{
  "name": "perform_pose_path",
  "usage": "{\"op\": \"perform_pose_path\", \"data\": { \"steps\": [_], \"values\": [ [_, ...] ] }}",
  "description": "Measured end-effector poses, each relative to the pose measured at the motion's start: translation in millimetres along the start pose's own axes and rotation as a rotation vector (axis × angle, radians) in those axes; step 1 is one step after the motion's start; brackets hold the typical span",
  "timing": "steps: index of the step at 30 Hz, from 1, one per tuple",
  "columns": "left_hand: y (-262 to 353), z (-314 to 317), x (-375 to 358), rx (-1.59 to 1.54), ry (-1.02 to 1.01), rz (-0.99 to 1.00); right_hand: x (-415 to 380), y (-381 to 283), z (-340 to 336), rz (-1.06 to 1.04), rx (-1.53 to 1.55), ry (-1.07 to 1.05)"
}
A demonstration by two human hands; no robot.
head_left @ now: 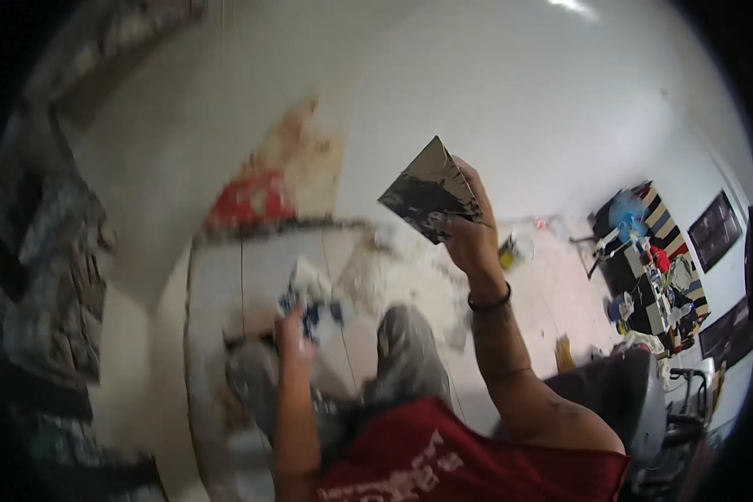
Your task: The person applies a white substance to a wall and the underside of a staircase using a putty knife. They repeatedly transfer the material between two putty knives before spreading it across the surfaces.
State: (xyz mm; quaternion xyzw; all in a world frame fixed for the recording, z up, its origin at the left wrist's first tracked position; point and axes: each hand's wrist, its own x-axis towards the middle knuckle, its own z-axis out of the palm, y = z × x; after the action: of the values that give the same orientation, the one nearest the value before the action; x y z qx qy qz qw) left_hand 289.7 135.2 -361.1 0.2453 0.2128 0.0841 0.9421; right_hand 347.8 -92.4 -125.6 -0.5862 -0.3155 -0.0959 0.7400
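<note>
The wall stands before you, with the board in your right hand between you and it. Your left hand hangs lower, left of your right knee. At your right sits the chair, clutter beyond.

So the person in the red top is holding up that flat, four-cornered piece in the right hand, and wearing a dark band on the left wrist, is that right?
Not quite: the head view shows the dark band on the wrist of the right hand, the same hand that holds up the flat, four-cornered piece. The red top is right too.
</note>
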Motion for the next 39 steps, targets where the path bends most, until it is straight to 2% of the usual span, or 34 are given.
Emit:
{"op": "perform_pose_path", "data": {
  "steps": [1, 3, 4, 6, 9, 12, 13, 16, 17, 20, 22, 24, 27, 30, 34, 35, 39],
  "values": [
    [13, 24, -29, -0.042, -0.054, -0.004, -22, 29, -3, 0.126, 0.179, 0.03],
    [15, 33, -42, -0.012, -0.112, 0.033, -68, 63, 3, 0.32, 0.442, 0.098],
    [17, 26, -54, 0.009, -0.127, -0.006, -103, 88, 4, 0.393, 0.524, 0.043],
    [20, 49, -70, 0.109, -0.031, 0.102, -118, 93, 10, 0.424, 0.467, -0.104],
    [15, 48, -70, 0.143, -0.034, 0.132, -131, 101, 12, 0.22, -0.159, -0.31],
    [18, 41, -67, 0.114, -0.037, 0.106, -128, 118, 20, -0.01, -0.313, -0.484],
    [21, 35, -67, 0.159, -0.084, 0.145, -135, 128, 23, 0.058, -0.273, -0.463],
    [29, 22, -64, 0.206, -0.037, 0.151, -154, 174, -8, 0.105, -0.657, -0.75],
    [31, 23, -66, 0.187, -0.044, 0.166, -158, 180, -16, 0.105, -0.597, -0.719],
    [34, 21, -59, 0.361, 0.09, 0.153, -139, 158, -27, 0.278, -0.581, -0.524],
    [29, 11, -45, 0.377, 0.039, 0.141, -121, 127, -11, 0.171, -0.592, -0.53],
    [18, 2, -29, 0.397, 0.019, 0.144, -116, 113, 4, 0.152, -0.602, -0.623],
    [10, 3, -24, 0.438, 0.023, 0.124, -125, 124, 19, 0.188, -0.764, -0.728],
    [1, -8, -16, 0.562, 0.088, 0.214, -146, 146, 25, 0.095, -0.796, -0.743],
    [1, -33, -9, 0.569, 0.188, 0.267, -151, 142, 18, 0.204, -0.723, -0.979],
    [0, -40, -5, 0.579, 0.182, 0.272, -144, 140, 17, 0.248, -0.617, -0.973],
    [-3, -42, -5, 0.518, 0.154, 0.224, -114, 139, 29, 0.135, -0.716, -0.8]
  ]
}}
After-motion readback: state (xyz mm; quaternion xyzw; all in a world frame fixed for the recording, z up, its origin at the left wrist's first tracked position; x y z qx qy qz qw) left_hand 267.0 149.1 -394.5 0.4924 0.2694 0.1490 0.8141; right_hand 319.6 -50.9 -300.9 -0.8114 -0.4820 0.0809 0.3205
